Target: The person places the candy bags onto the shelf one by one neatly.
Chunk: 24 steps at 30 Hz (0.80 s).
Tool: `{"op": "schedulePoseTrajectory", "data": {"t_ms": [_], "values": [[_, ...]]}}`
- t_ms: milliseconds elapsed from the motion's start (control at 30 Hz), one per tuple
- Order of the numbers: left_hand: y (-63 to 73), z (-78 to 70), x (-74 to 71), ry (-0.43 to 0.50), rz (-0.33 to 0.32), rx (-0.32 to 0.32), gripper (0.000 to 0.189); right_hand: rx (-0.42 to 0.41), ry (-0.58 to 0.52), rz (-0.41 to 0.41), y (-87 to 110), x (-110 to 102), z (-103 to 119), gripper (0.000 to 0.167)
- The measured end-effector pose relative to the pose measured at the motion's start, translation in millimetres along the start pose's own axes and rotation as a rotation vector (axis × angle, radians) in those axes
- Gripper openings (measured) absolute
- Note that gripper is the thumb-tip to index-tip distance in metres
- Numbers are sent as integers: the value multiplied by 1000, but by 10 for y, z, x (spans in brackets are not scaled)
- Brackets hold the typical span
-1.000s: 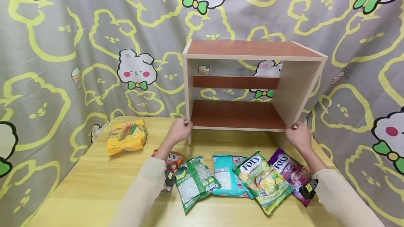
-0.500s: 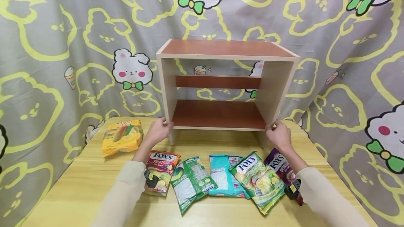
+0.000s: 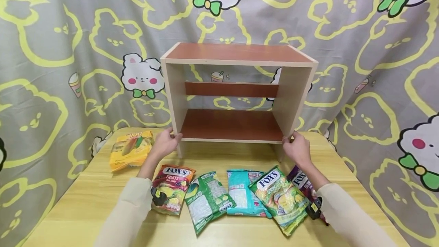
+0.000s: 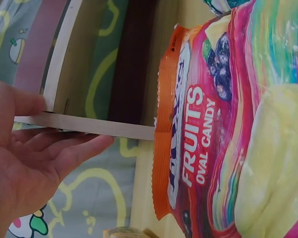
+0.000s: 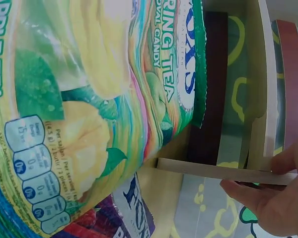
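Observation:
A small wooden shelf unit [image 3: 233, 125] with brown boards and pale side panels stands upright over the table. My left hand [image 3: 166, 143] grips its left panel low at the front, beside the lower board. On the other side my right hand [image 3: 297, 148] holds the right panel at the same height. In the left wrist view, thumb and fingers of the left hand [image 4: 30, 153] lie on opposite sides of the panel edge. The right wrist view shows the right hand [image 5: 278, 203] pinching its panel likewise.
In front of the unit lie candy bags: an orange-red Fox's Fruits bag [image 3: 175, 190], a green bag [image 3: 207, 201], a teal bag [image 3: 239, 191], a Spring Tea bag [image 3: 281, 199] overlapping the teal one, and a purple bag [image 3: 296, 176]. A yellow bag [image 3: 132, 149] lies back left. A patterned curtain [image 3: 113, 48] hangs behind.
Both hands have moved the shelf unit leftward over the table, mostly in the first half second. The Fruits bag has come out from behind the left arm; the right arm covers more of the purple bag.

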<state>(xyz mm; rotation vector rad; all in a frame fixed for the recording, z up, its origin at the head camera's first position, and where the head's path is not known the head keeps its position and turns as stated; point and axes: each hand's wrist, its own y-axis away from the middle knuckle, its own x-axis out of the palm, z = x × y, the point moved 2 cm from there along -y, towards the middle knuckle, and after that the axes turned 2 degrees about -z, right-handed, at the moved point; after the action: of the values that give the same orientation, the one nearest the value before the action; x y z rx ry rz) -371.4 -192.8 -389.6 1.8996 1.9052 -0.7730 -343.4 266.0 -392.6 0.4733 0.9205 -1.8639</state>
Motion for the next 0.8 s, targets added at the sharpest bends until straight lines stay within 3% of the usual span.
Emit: {"op": "schedulePoseTrajectory", "data": {"t_ms": [267,533,800], "values": [[13,-90,-13,-78,-49,37,39,5,-7,15,5,-28,38,32],[-12,-59,-1,-127,-110,65,38,16,-45,44,34,-12,52,34],[-14,-81,19,-136,-121,74,37,22,-42,38,33,-7,57,34]]}}
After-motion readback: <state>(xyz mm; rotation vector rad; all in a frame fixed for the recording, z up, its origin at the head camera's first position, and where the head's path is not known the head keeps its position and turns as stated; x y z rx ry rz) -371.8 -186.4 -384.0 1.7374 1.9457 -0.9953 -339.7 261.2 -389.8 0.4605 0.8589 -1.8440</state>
